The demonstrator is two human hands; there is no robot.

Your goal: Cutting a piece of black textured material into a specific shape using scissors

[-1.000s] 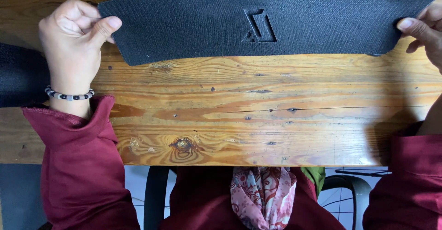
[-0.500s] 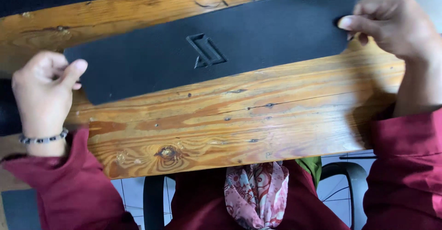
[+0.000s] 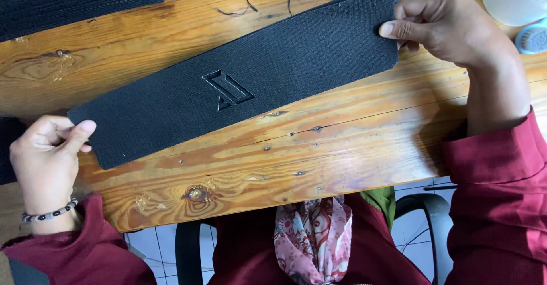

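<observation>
Black fabric strip (image 3: 239, 85) — ends pinched in closed left hand (image 3: 48, 148) and right hand (image 3: 450, 28) — over wooden table (image 3: 319, 159).

Black textured fabric strip (image 3: 239, 85), long & rectangular w/ slightly curved edges, raised angular emblem approx. at its centre. Lies flat, stretched out, slanting from lower left of frame up to upper right. Ends pinched: left end near frame's left-centre, right end at top right.

A knotty varnished wooden table (image 3: 239, 165) stands above a pale tiled floor (image 3: 149, 245).
</observation>
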